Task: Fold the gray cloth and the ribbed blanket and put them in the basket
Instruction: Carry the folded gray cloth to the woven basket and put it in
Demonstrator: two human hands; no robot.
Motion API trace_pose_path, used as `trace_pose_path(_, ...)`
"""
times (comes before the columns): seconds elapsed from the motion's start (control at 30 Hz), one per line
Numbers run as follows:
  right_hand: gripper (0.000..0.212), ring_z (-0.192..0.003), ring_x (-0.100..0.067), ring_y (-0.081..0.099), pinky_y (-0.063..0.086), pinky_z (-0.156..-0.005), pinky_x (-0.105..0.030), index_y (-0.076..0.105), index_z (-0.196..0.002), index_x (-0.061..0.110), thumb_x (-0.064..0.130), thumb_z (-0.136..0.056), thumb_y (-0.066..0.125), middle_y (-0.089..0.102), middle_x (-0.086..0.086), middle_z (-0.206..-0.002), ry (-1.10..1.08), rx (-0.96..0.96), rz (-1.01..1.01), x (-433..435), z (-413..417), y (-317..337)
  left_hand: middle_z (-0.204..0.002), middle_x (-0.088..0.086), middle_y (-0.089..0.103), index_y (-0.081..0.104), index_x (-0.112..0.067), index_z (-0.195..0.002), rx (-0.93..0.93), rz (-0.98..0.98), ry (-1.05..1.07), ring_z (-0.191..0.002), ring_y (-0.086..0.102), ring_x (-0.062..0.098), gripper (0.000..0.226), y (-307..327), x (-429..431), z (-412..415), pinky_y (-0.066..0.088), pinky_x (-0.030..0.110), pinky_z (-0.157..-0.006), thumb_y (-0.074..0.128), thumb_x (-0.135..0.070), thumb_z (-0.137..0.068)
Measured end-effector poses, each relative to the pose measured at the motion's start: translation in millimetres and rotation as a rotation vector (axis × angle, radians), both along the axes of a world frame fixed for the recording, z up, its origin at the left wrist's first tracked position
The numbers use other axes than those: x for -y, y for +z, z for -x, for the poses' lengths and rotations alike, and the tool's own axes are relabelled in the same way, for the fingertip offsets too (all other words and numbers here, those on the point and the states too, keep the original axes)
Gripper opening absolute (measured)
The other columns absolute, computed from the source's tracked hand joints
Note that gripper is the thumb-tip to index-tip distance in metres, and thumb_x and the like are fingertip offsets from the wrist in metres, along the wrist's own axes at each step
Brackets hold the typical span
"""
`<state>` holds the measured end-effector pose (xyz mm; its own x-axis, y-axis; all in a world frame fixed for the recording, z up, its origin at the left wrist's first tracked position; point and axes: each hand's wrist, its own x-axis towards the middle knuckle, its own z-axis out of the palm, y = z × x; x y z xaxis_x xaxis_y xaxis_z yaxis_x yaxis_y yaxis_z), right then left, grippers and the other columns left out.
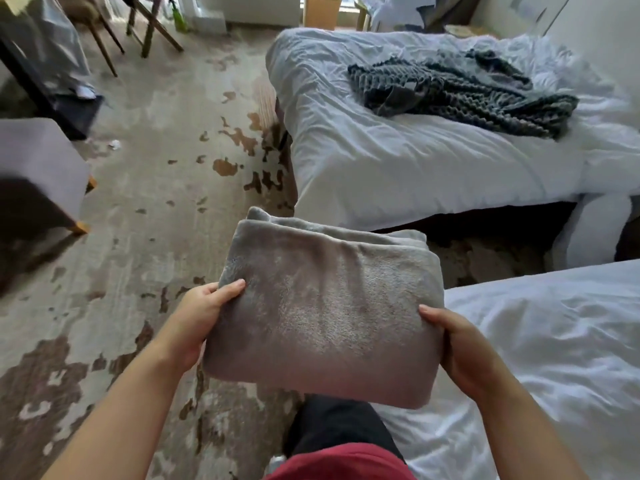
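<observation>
Gray cloth (322, 306): folded into a thick, plush rectangle of several layers, held in the air between both hands above the rug, just beside the near bed; the stacked folds show at its far edge.
Left hand (199, 318): grips the cloth's left edge, thumb lying on the top face, fingers hidden underneath.
Right hand (460, 344): grips the cloth's right edge, thumb on top near the corner, fingers out of sight beneath.
Ribbed blanket (464, 91): dark gray, knit-textured, lying unfolded and rumpled on the far bed, well apart from the cloth.
Far bed (398, 168): covered in wrinkled white bedding, upper right.
Near bed (554, 358): white bedding, lower right.
Rug (156, 202): beige with brown worn-look patches, covering the floor at left.
Gray ottoman (38, 164): at the left edge, wooden feet visible.
Basket: cannot be made out in this view.
</observation>
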<state>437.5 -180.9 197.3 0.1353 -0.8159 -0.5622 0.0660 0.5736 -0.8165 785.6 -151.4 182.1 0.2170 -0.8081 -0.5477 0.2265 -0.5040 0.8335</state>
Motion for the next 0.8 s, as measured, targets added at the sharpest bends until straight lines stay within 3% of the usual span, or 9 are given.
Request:
trace_pose_path(0.2, 0.031, -0.102, -0.021, 0.069, 0.05, -0.086, -0.038, 0.071, -0.11, 0.013, 0.025, -0.084, 0.06, 0.072, -0.007, -0.111, 0.008, 0.002, -0.028, 132, -40, -27, -0.079, 0.012, 0.075, 0.074, -0.007, -0.082, 0.025, -0.037, 0.09, -0.064, 0.072, 0.021, 0.019, -11, 116, -39, 0.053, 0.022, -0.048, 0.065, -0.023, -0.087)
trace_pose_path(0.3, 0.032, -0.095, -0.022, 0.071, 0.053, -0.074, -0.038, 0.069, -0.11, 0.015, 0.029, -0.083, 0.06, 0.073, -0.007, -0.107, 0.03, 0.005, -0.067, 213, -64, -37, -0.076, 0.011, 0.075, 0.073, -0.006, -0.084, 0.05, -0.046, 0.126, -0.061, 0.071, 0.019, 0.018, -9, 188, -56, 0.052, 0.02, -0.048, 0.063, -0.021, -0.088)
trace_pose_path(0.4, 0.034, -0.097, -0.024, 0.07, 0.053, -0.08, -0.038, 0.066, -0.114, 0.01, 0.023, -0.084, 0.06, 0.073, -0.009, -0.107, 0.013, 0.054, -0.089, 290, -93, -35, -0.069, 0.007, 0.074, 0.071, -0.006, -0.086, 0.083, -0.077, 0.187, -0.057, 0.07, 0.016, 0.016, 5, 256, -71, 0.051, 0.019, -0.045, 0.061, -0.018, -0.09)
trace_pose_path(0.57, 0.027, -0.091, -0.022, 0.072, 0.056, -0.065, -0.026, 0.069, -0.108, 0.012, 0.024, -0.085, 0.061, 0.075, -0.008, -0.102, 0.091, 0.051, -0.043, 401, -140, -23, -0.061, 0.007, 0.072, 0.069, -0.005, -0.082, 0.087, -0.111, 0.323, -0.048, 0.067, 0.017, 0.016, 24, 348, -102, 0.05, 0.02, -0.04, 0.06, -0.017, -0.09)
trace_pose_path(0.8, 0.019, -0.083, -0.02, 0.073, 0.055, -0.057, -0.023, 0.077, -0.085, 0.026, 0.034, -0.073, 0.066, 0.076, -0.006, -0.095, 0.167, 0.055, -0.031, 530, -208, -23, -0.064, 0.008, 0.072, 0.069, -0.005, -0.085, 0.063, -0.136, 0.389, -0.052, 0.069, 0.019, 0.017, 18, 461, -165, 0.053, 0.023, -0.044, 0.061, -0.019, -0.089)
